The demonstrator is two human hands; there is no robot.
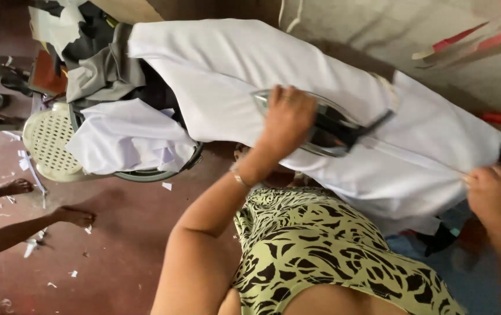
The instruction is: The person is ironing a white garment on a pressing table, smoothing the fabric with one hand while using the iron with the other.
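Observation:
A white cloth (244, 64) lies spread over a padded surface. On it stands a clothes iron (335, 131) with a metal sole and a dark handle. My left hand (288, 119) is closed on the iron's handle end. My right hand (495, 195) pinches the bunched edge of the white cloth at the far right. My patterned yellow-green and black garment (314, 245) fills the lower middle, between my two arms.
A pale perforated plastic seat (43, 146) at the left bears a heap of white cloth (128, 137) and grey cloth (101, 73). Another person's bare feet (75, 216) rest on the reddish floor (128, 233), which is strewn with white scraps.

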